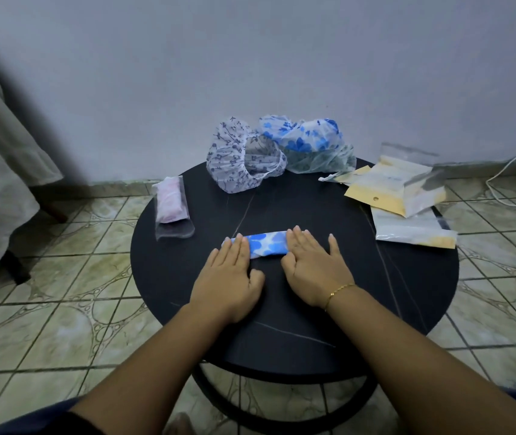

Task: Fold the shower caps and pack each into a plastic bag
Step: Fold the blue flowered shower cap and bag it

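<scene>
On table (pixel 375 309) centre — left hand (pixel 230 271), right hand (pixel 313 265) flat (fingers straight) pressing folded cap (pixel 266 244) ends.

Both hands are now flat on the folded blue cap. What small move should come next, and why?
Probably fold the strip in half. The blue flowered cap lies as a long flat band under the left hand and right hand, much longer than the pink packed cap in its bag. The empty bags wait at the right.
</scene>
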A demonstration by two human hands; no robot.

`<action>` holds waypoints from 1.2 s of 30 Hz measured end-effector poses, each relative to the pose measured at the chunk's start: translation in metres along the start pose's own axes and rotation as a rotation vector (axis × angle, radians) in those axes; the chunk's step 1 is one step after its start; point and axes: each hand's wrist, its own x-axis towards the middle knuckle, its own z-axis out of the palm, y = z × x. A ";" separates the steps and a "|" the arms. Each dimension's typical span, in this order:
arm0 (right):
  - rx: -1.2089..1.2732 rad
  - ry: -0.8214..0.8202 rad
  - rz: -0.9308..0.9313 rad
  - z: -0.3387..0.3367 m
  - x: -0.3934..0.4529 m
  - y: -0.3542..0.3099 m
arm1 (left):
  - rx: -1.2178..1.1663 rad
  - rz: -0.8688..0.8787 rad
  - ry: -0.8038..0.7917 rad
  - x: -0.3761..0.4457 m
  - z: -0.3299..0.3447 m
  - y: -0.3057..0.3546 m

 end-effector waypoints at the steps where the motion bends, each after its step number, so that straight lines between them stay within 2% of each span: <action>1: 0.008 0.000 0.008 0.000 -0.002 0.000 | -0.005 -0.028 0.009 -0.002 0.000 0.001; 4: 0.035 0.005 0.014 0.000 -0.005 -0.001 | 0.000 -0.060 0.042 -0.004 -0.001 0.002; 10: 0.045 0.090 0.030 -0.004 -0.008 -0.018 | 0.020 0.017 0.008 -0.005 -0.004 0.002; 12: -0.037 0.157 -0.058 -0.004 -0.005 -0.031 | 0.037 0.024 0.007 -0.005 -0.004 0.000; 15: 0.001 0.055 -0.168 -0.001 0.002 -0.039 | 0.045 0.022 0.001 -0.005 -0.002 -0.001; 18: 0.052 -0.017 -0.132 0.001 0.006 -0.031 | 0.012 0.006 0.021 -0.003 -0.001 0.000; 29: 0.006 0.045 0.089 0.004 0.000 -0.013 | -0.007 -0.055 0.041 0.001 -0.001 0.002; 36: -0.006 0.066 0.110 0.008 -0.002 -0.016 | -0.008 -0.155 0.075 0.000 0.000 0.004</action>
